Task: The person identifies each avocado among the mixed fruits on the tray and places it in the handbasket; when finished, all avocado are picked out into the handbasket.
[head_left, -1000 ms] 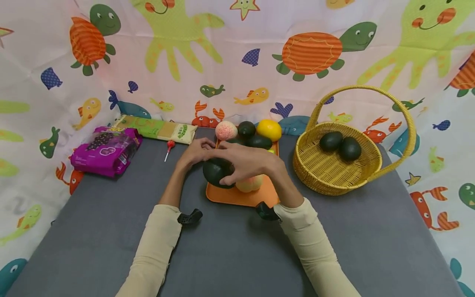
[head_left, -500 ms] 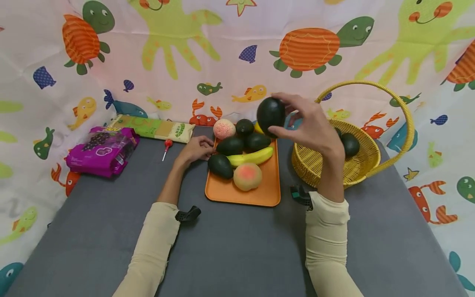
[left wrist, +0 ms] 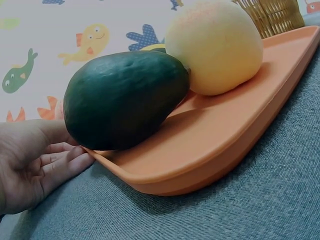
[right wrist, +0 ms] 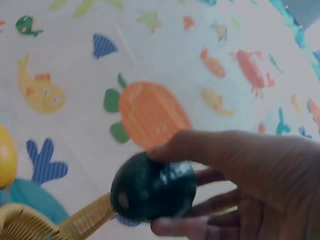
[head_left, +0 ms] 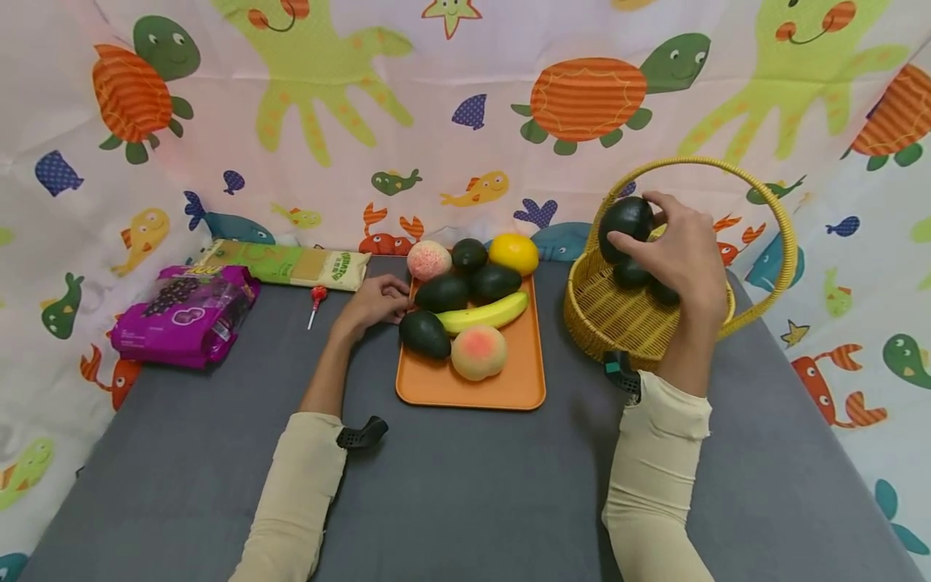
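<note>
My right hand [head_left: 676, 246] pinches a dark green avocado [head_left: 625, 229] between thumb and fingers, over the left part of the yellow wicker basket [head_left: 592, 323]. Two more avocados lie in that basket, partly hidden behind the held one and the hand. In the right wrist view the held avocado [right wrist: 152, 190] shows its rounded end. My left hand [head_left: 380, 303] holds the left rim of the orange tray [head_left: 473, 396], fingertips at the edge beside an avocado [left wrist: 125, 100]. On the tray lie several avocados, a banana [head_left: 483, 314], a peach [head_left: 479, 353], a yellow lemon-like fruit [head_left: 514, 254] and a speckled pink-white fruit [head_left: 429, 260].
Left of the tray are a red lollipop [head_left: 318, 296], a long green-and-tan packet [head_left: 291, 265] and a purple bag [head_left: 185, 315]. The basket's tall arched handle [head_left: 781, 218] rises over its opening. A printed cloth [head_left: 494, 73] hangs behind the grey table [head_left: 465, 485].
My right hand has lifted an avocado from over the tray and carried it right, to over the basket. The left hand stays at the tray's left edge. The head view has shifted slightly.
</note>
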A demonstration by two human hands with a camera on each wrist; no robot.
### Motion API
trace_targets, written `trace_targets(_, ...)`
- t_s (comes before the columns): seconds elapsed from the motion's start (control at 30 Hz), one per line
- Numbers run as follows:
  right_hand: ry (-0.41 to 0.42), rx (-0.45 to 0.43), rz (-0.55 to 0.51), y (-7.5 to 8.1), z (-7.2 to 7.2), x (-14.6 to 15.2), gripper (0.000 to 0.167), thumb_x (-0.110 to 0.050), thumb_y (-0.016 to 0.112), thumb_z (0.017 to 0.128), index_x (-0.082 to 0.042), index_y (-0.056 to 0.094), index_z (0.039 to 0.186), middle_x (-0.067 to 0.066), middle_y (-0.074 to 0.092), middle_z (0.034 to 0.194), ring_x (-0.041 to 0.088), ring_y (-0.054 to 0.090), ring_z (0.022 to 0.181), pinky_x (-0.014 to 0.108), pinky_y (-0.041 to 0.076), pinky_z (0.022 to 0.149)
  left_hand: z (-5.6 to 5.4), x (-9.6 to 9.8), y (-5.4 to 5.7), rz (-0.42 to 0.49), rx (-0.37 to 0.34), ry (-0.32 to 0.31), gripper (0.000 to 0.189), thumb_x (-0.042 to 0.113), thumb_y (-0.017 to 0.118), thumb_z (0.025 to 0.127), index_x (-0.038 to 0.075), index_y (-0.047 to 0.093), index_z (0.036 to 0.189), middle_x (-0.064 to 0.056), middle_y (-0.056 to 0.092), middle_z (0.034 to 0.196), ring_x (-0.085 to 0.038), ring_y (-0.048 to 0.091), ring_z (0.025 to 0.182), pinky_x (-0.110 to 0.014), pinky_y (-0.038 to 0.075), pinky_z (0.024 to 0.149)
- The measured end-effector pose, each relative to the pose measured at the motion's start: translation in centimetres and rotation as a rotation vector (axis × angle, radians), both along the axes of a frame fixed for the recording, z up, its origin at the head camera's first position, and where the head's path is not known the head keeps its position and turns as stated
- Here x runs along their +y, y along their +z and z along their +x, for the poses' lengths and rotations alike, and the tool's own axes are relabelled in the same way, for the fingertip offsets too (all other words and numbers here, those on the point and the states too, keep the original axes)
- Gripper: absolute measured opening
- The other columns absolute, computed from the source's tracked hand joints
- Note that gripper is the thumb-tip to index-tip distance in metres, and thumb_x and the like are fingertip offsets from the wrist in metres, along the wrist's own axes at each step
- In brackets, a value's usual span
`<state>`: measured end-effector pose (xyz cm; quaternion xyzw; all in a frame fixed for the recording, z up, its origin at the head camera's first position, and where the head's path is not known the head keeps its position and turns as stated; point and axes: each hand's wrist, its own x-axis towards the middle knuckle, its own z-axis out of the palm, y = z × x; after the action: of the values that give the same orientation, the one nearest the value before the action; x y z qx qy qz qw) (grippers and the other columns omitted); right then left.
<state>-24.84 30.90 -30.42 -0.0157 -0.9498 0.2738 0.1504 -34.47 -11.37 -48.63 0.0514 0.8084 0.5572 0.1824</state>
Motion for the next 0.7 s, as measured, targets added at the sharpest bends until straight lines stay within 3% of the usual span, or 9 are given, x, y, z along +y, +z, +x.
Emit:
trace_targets(0.07,-0.025,-0.077,0.015,-0.6,-0.5,0.5,0.078,-0.050,0.072,0.093,-0.009,0.048,0.155,0.031,0.063,0.131,0.044,0.060,0.111,0.056,0.056,0.088,0.0,0.0,0.1,0.007,-0.005,-0.001,0.033,0.014,0.070,0.098,-0.001,0.061,0.126,0.000,0.067,0.089,-0.008,0.064,0.074,-0.019,0.060,0.065)
trace_targets(0.17,-0.034,-0.195,0.035,-1.6,-1.4,1.3,0.082,-0.051,0.069,0.095,-0.003,0.043,0.156,0.033,0.061,0.131,0.047,0.060,0.111,0.063,0.054,0.093,-0.1,0.1,0.1,0.008,-0.026,0.003,0.034,0.015,0.070,0.098,0.000,0.061,0.128,0.000,0.067,0.089,-0.008,0.064,0.074,-0.019,0.060,0.065)
trace_targets(0.27,0.009,-0.324,0.026,-2.8,-2.5,1.9,0.080,-0.048,0.070,0.096,0.005,0.045,0.151,0.034,0.063,0.122,0.035,0.072,0.088,0.050,0.060,0.083,-0.2,0.2,0.2,0.016,-0.027,0.003,0.034,0.015,0.069,0.098,0.000,0.061,0.129,0.000,0.066,0.089,-0.008,0.064,0.075,-0.019,0.060,0.066)
trace_targets(0.37,0.044,-0.433,-0.010,-4.1,-3.6,1.9,0.073,-0.043,0.072,0.096,0.008,0.050,0.143,0.030,0.069,0.108,0.020,0.073,0.067,0.038,0.062,0.072,-0.1,0.1,0.1,0.010,-0.014,0.012,0.031,0.013,0.068,0.098,0.000,0.061,0.125,0.000,0.066,0.088,-0.008,0.064,0.073,-0.019,0.060,0.065)
trace_targets(0.43,0.033,-0.468,-0.027,-4.8,-4.1,1.4,0.067,-0.042,0.072,0.096,0.008,0.055,0.137,0.026,0.072,0.098,0.015,0.071,0.059,0.036,0.062,0.069,0.0,0.0,0.0,0.008,-0.008,0.019,0.029,0.013,0.068,0.098,0.000,0.062,0.124,0.000,0.066,0.087,-0.008,0.064,0.072,-0.019,0.060,0.064)
trace_targets(0.5,0.015,-0.502,-0.032,-5.3,-4.6,1.0,0.067,-0.043,0.072,0.096,0.008,0.055,0.136,0.026,0.074,0.097,0.015,0.072,0.059,0.043,0.062,0.078,-0.1,-0.1,0.0,0.009,-0.003,0.023,0.029,0.012,0.068,0.098,0.001,0.062,0.123,0.000,0.066,0.086,-0.008,0.064,0.072,-0.019,0.060,0.064)
trace_targets(0.63,0.043,-0.609,-0.026,-5.7,-5.1,1.0,0.076,-0.038,0.069,0.100,0.012,0.039,0.149,0.036,0.065,0.124,0.024,0.077,0.072,0.060,0.053,0.106,-0.2,0.0,-0.1,0.024,0.007,0.012,0.031,0.013,0.068,0.097,0.000,0.062,0.124,0.000,0.066,0.087,-0.007,0.064,0.072,-0.019,0.060,0.065)
trace_targets(0.7,0.077,-0.643,-0.024,-5.7,-5.2,1.2,0.078,-0.031,0.068,0.102,0.014,0.032,0.154,0.038,0.060,0.130,0.027,0.079,0.080,0.062,0.047,0.113,-0.2,0.0,-0.1,0.025,0.004,0.009,0.031,0.014,0.068,0.098,0.000,0.062,0.125,0.000,0.066,0.088,-0.008,0.064,0.073,-0.019,0.061,0.065)
